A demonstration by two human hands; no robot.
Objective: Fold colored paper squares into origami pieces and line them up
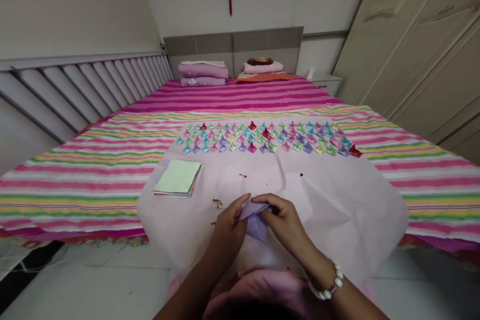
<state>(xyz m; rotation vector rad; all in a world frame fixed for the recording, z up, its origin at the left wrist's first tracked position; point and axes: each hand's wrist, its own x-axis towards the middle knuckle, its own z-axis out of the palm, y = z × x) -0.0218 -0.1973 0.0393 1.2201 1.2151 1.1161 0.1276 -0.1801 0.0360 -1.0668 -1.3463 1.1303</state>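
A partly folded piece of purple origami paper (257,227) is held up between my two hands, over the near part of the pale pink sheet. My left hand (231,220) pinches its left edge with thumb and fingers. On the other side, my right hand (281,217) grips the upper right of the paper, the index finger bent over the top. A bracelet of white beads circles my right wrist. To the left lies a stack of square paper (178,176), light green on top. Several rows of small folded paper pieces (252,147) in many colours stand along the far side.
The pale pink sheet (330,180) covers a surface at the striped bed (93,160). Folded bedding (203,74) rests by the grey headboard (268,40). A white railing (90,75) runs along the left, and tall wooden doors (420,45) stand on the right.
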